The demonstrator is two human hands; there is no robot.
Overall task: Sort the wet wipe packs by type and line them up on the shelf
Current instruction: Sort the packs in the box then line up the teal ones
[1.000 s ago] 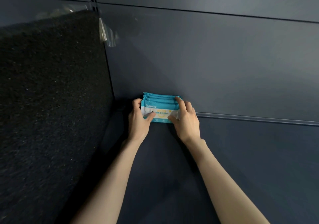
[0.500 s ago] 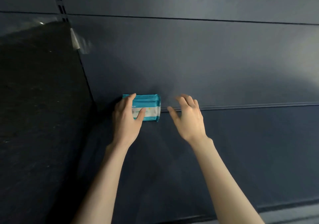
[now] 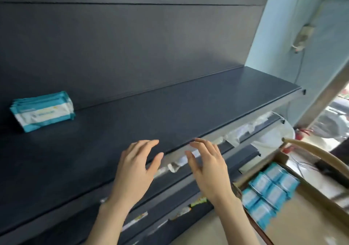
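A small row of teal-and-white wet wipe packs (image 3: 42, 110) stands on the dark shelf (image 3: 170, 108) at the far left, against the back panel. My left hand (image 3: 135, 171) hovers over the shelf's front edge with fingers spread and holds nothing. My right hand (image 3: 207, 169) is beside it, just past the edge, fingers straight and empty too. Both hands are well to the right of the packs on the shelf. Several more blue-and-white wipe packs (image 3: 268, 191) lie in a cardboard box (image 3: 302, 218) at the lower right.
A lower shelf (image 3: 188, 193) with torn label strips along its rail runs below the hands. A pale wall (image 3: 283, 27) ends the shelving on the right. A tan curved bar (image 3: 317, 154) crosses above the box.
Both hands have let go of the packs and pulled back to the shelf's front edge. The view has swung right, bringing the box of packs into sight.
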